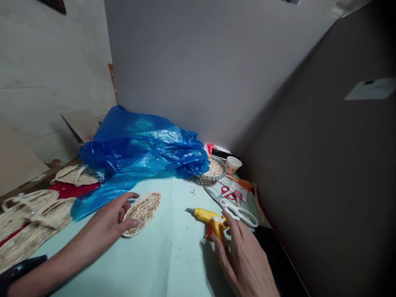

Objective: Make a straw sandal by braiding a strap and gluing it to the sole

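A woven straw sole [144, 212] lies on the pale green table cover [151, 264]. My left hand [119, 214] rests at its left edge, thumb on the lower part and the other fingers bent, apart from the thumb. To the right is a yellow glue gun [206, 215] with an orange trigger, its nozzle pointing left. My right hand [241, 251] is at its handle, with the thumb on the near side and fingers on the far side; the hand partly hides the handle.
A blue plastic bag [145, 144] spreads across the back. Straw slippers [37, 214] lie at the left. White-handled scissors [238, 212], red scissors [228, 192], a woven basket [215, 169] and a paper cup [233, 164] sit at the right, beside a dark partition [324, 165].
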A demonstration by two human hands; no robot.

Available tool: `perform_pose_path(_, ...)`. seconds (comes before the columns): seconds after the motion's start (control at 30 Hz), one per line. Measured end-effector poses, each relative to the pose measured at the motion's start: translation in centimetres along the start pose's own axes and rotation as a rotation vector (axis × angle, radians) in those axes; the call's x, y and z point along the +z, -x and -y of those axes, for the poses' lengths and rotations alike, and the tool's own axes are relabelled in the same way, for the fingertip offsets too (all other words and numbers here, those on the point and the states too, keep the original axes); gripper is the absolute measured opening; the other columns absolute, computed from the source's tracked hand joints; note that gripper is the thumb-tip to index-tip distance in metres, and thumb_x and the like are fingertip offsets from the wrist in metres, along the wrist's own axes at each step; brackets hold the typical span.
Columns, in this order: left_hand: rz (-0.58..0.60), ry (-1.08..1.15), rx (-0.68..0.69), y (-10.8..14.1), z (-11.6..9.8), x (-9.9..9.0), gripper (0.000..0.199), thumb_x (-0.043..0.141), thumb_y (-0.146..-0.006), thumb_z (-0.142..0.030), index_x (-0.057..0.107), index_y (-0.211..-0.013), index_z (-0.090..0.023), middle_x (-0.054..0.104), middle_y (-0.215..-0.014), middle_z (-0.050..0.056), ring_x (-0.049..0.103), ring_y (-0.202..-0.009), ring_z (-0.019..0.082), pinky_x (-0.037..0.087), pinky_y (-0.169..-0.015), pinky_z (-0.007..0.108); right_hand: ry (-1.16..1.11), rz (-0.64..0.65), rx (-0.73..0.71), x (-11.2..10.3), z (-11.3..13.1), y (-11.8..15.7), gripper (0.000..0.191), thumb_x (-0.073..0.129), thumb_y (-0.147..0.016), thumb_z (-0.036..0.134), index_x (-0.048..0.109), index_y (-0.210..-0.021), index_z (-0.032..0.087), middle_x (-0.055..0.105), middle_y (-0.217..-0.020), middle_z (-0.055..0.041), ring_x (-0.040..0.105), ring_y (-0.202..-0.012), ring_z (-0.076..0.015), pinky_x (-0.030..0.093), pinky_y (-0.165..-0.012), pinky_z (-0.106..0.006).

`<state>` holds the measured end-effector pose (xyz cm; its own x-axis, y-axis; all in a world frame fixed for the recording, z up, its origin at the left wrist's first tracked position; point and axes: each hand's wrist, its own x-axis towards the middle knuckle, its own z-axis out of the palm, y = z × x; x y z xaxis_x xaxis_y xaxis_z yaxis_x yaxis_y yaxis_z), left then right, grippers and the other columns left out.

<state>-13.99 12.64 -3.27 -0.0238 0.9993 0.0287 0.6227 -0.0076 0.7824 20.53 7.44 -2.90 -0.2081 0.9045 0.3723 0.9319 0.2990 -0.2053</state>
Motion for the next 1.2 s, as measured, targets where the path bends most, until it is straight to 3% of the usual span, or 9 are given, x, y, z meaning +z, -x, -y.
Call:
perform_pose_path(0.07,0.031,0.141,-0.027,0.1,-0.5,-0.1,0.042,0.072,-0.072,-0.049,0.071,-0.108,-0.027,0.068,-0.08,0.002,0.068,-0.078,0.028,0.056,-0.065,0.034,-0.199,0.016,0.017,-0.6,1.7,-1.2,0.043,0.047,-0.104,0.04,0.05,-0.141,0.018,0.071,-0.114,-0.0186,0.072,-0.099,-0.0329,0.06,-0.083,-0.048)
perform_pose_path(0.23,0.17,0.488,-0.153,1.0,-2.3,-0.1,0.049,0.082,-0.071,-0.052,0.071,-0.112,-0.028,0.073,-0.098,0.005,0.074,-0.094,0.03,0.06,-0.074,0.035,-0.65,0.226,0.124,-1.2,6.5,-4.0,0.044,0.051,-0.101,0.044,0.057,-0.138,0.02,0.072,-0.117,-0.0132,0.069,-0.095,-0.0258,0.054,-0.078,-0.037)
perform_pose_path(0.33,0.215,0.679,-0.215,1.3,-3.5,0.2,0.051,0.087,-0.069,-0.045,0.07,-0.113,-0.026,0.073,-0.091,0.002,0.076,-0.088,0.028,0.061,-0.072,0.034,-0.816,0.406,0.113,-0.7,8.0,-4.7,0.026,0.055,-0.1,0.041,0.068,-0.106,0.02,0.072,-0.083,-0.0047,0.064,-0.076,-0.02,0.045,-0.066,-0.03)
perform_pose_path(0.4,0.182,0.789,-0.243,1.2,-4.2,0.6,0.046,0.084,-0.074,-0.041,0.068,-0.115,-0.027,0.076,-0.098,0.003,0.076,-0.095,0.027,0.062,-0.076,0.034,-1.046,0.487,0.205,0.1,8.4,-4.8,0.025,0.057,-0.097,0.043,0.063,-0.09,0.019,0.063,-0.066,0.0002,0.057,-0.06,-0.0153,0.041,-0.058,-0.026)
perform_pose_path(0.5,0.101,0.94,-0.25,1.2,-5.3,1.6,0.034,0.067,-0.089,-0.042,0.066,-0.118,-0.025,0.077,-0.119,0.009,0.071,-0.117,0.03,0.061,-0.093,0.039,-1.42,0.484,0.438,1.2,8.7,-4.5,0.036,0.069,-0.087,0.052,0.054,-0.089,0.019,0.061,-0.063,0.003,0.056,-0.051,-0.0117,0.042,-0.052,-0.023)
perform_pose_path(0.6,0.106,1.048,-0.26,1.8,-6.1,3.1,0.033,0.057,-0.093,-0.041,0.068,-0.117,-0.021,0.077,-0.127,0.011,0.067,-0.126,0.031,0.058,-0.102,0.041,-1.623,0.405,0.537,1.8,9.1,-4.2,0.048,0.081,-0.077,0.055,0.053,-0.089,0.018,0.063,-0.072,0.0024,0.066,-0.055,-0.0126,0.05,-0.057,-0.024)
perform_pose_path(0.8,0.253,1.161,-0.352,3.5,-6.5,5.0,0.031,0.07,-0.092,-0.033,0.07,-0.12,-0.018,0.082,-0.113,0.01,0.076,-0.106,0.029,0.062,-0.085,0.035,-1.705,0.421,0.573,1.8,9.4,-3.8,0.056,0.086,-0.071,0.059,0.056,-0.091,0.016,0.068,-0.075,0.0006,0.072,-0.059,-0.0143,0.056,-0.061,-0.025)
perform_pose_path(1.03,0.244,1.197,-0.395,3.6,-6.8,4.3,0.038,0.073,-0.091,-0.03,0.068,-0.128,-0.018,0.081,-0.118,0.01,0.073,-0.111,0.029,0.061,-0.09,0.034,-1.725,0.491,0.602,2.8,9.6,-3.6,0.072,0.09,-0.055,0.07,0.053,-0.088,0.018,0.07,-0.076,-0.0019,0.075,-0.064,-0.0194,0.055,-0.052,-0.023)
perform_pose_path(1.2,0.294,1.213,-0.376,3.9,-7.5,4.0,0.036,0.073,-0.091,-0.034,0.07,-0.122,-0.016,0.082,-0.112,0.014,0.076,-0.093,0.031,0.063,-0.065,0.035,-1.554,0.577,0.407,2.1,9.3,-3.3,0.059,0.075,-0.079,0.069,0.063,-0.105,0.017,0.071,-0.091,-0.006,0.072,-0.069,-0.0178,0.052,-0.056,-0.024)
